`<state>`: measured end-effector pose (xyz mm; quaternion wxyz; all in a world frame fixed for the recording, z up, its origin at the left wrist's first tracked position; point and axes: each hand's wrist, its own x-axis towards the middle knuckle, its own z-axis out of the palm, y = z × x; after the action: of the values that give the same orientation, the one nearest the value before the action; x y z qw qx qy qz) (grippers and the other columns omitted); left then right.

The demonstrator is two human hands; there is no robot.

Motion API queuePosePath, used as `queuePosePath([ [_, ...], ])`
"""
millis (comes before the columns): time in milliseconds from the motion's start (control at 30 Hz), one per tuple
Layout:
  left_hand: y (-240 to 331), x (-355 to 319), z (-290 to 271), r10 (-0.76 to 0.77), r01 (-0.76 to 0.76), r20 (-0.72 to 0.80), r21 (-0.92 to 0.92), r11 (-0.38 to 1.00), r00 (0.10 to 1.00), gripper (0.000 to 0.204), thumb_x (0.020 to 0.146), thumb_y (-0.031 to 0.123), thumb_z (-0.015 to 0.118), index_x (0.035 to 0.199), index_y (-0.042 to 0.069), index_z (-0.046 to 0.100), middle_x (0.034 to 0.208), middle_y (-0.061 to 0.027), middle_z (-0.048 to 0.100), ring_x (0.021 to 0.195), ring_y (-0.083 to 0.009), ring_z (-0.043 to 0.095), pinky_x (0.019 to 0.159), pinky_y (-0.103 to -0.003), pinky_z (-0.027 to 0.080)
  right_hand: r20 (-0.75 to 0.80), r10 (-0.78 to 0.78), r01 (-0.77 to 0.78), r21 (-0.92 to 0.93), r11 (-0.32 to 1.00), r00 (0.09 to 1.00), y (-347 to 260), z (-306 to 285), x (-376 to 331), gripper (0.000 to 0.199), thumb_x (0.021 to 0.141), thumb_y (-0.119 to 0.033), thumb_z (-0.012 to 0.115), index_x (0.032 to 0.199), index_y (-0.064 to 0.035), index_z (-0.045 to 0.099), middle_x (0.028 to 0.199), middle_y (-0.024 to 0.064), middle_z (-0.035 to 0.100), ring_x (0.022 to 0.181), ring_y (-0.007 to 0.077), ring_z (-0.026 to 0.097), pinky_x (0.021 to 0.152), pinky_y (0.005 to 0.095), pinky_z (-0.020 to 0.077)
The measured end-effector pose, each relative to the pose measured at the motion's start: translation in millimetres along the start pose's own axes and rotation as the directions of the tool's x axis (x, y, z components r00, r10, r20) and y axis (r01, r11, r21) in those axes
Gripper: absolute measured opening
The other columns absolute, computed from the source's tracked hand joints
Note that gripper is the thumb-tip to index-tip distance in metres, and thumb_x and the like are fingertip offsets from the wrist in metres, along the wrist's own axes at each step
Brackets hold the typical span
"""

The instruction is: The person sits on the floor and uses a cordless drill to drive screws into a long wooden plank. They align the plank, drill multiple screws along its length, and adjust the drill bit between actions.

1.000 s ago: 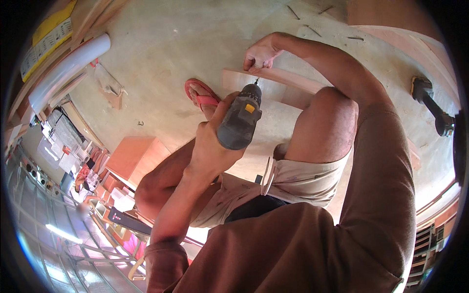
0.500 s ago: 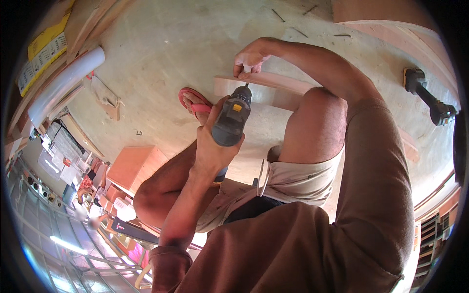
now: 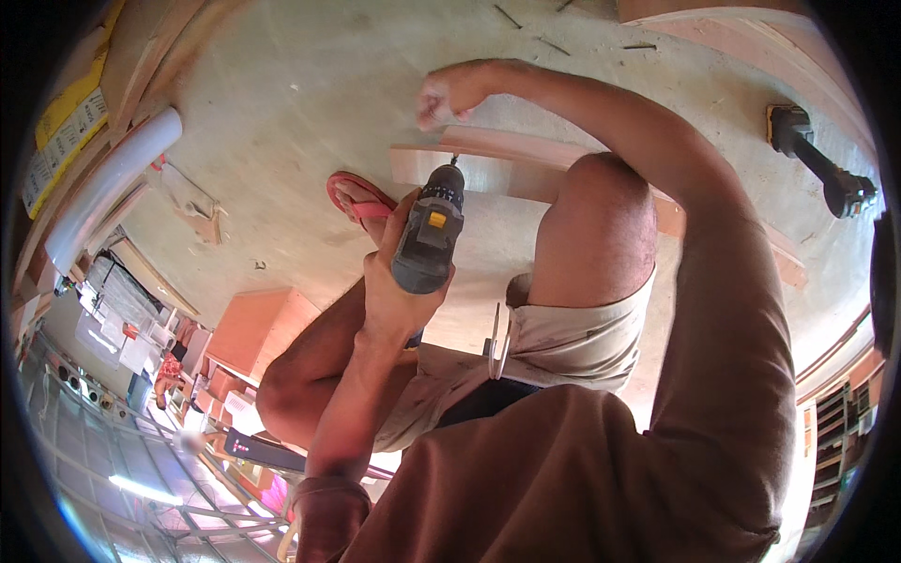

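My left hand [image 3: 396, 298] is wrapped around the grip of a black cordless drill [image 3: 429, 242] with a yellow patch on top. Its thin bit points away from me and meets or nearly meets the upper edge of a narrow wooden board [image 3: 507, 178], standing on edge by my right knee. A second wooden strip [image 3: 516, 145] lies just behind that board. Beyond the boards, my right hand [image 3: 445, 97] hovers apart from them with its fingers curled in, slightly blurred; anything inside them is hidden.
Another black cordless power tool [image 3: 815, 164] lies on the floor at the right. Several thin metal pieces [image 3: 552, 45] are scattered at the far side, near a large curved wooden panel [image 3: 732, 28]. A wooden box [image 3: 255, 328] stands at left, below a pale roll [image 3: 117, 188].
My right hand has let go of the board's edge and moved up and left of it. The drill stays in my left hand, its bit still at the board's edge. The view has shifted slightly.
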<state>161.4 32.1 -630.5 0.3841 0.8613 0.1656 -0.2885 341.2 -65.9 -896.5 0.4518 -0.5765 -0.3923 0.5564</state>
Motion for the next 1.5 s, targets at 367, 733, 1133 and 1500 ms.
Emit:
queuePosePath([
  [367, -21.5, -7.4, -16.7, 0.206, -0.206, -0.017, 0.027, 0.978, 0.978, 0.053, 0.079, 0.016, 0.081, 0.126, 0.005, 0.058, 0.110, -0.0188, 0.070, 0.097, -0.0404, 0.073, 0.079, -0.048, 0.059, -0.802, -0.290, 0.351, -0.107, 0.930, 0.523, -197.3, 120.5, -93.2, 0.040, 0.076, -0.040, 0.084, 0.090, -0.0054, 0.069, 0.093, 0.0106, 0.065, 0.094, 0.0340, 0.067, 0.084, 0.0479, 0.0533],
  [733, -19.3, -0.3, -4.2, 0.176, -0.176, 0.012, 0.017, 0.984, 0.984, 0.037, 0.079, 0.012, 0.080, 0.107, -0.001, 0.059, 0.091, -0.0162, 0.066, 0.079, -0.0385, 0.069, 0.066, -0.046, 0.055, -0.863, -0.270, 0.511, -0.016, 0.859, 0.427, -177.3, 122.2, -86.5, 0.014, 0.063, -0.007, 0.063, 0.076, -0.0056, 0.059, 0.077, 0.0104, 0.056, 0.068, 0.0339, 0.055, 0.060, 0.0424, 0.0466],
  [1133, -17.5, 5.7, -0.5, 0.182, -0.183, 0.016, 0.137, 0.974, 0.983, 0.040, 0.082, 0.009, 0.075, 0.118, -0.002, 0.061, 0.103, -0.0213, 0.071, 0.094, -0.0428, 0.071, 0.078, -0.049, 0.056, -0.787, -0.305, 0.478, -0.015, 0.878, 0.536, -176.3, 108.4, -90.6, 0.008, 0.078, -0.006, 0.063, 0.082, -0.0007, 0.060, 0.082, 0.0139, 0.058, 0.079, 0.0362, 0.058, 0.068, 0.0443, 0.0492],
  [1500, -9.6, 5.0, 3.6, -0.091, 0.089, -0.001, -0.181, 0.979, 0.996, 0.069, 0.082, 0.011, 0.076, 0.147, 0.010, 0.051, 0.113, -0.0256, 0.075, 0.111, -0.0433, 0.071, 0.092, -0.047, 0.059, -0.796, 0.184, -0.682, -0.346, 0.645, 0.577, 12.8, -18.5, -162.5, 0.025, 0.094, -0.024, 0.071, 0.111, -0.0064, 0.066, 0.127, 0.0197, 0.064, 0.111, 0.0411, 0.067, 0.092, 0.0514, 0.0552],
])
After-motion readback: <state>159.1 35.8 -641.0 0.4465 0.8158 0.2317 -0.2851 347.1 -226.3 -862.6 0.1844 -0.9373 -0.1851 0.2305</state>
